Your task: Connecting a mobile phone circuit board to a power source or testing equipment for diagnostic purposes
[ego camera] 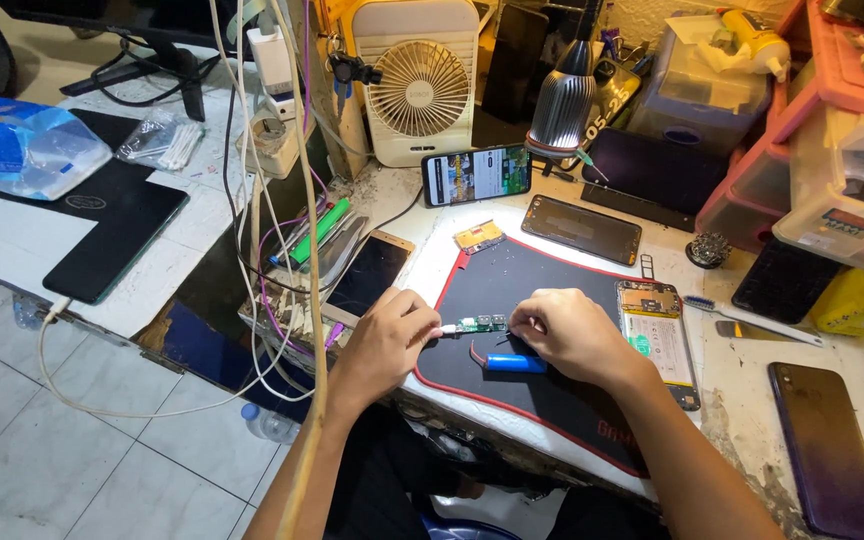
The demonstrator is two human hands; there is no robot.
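The left hand [389, 335] pinches a white plug [449, 328] and pushes it toward the end of a small green board [481, 324]. The board lies on the black mat [542, 400] on the bench [752, 400]. The right hand [567, 330] pinches the board's other end. A blue battery [514, 363] lies just below, tied on by thin wires. A hard push could make the board slip or tug those wires loose. The mat's near edge is close to the drop. Phones crowd the right side, so free room is small.
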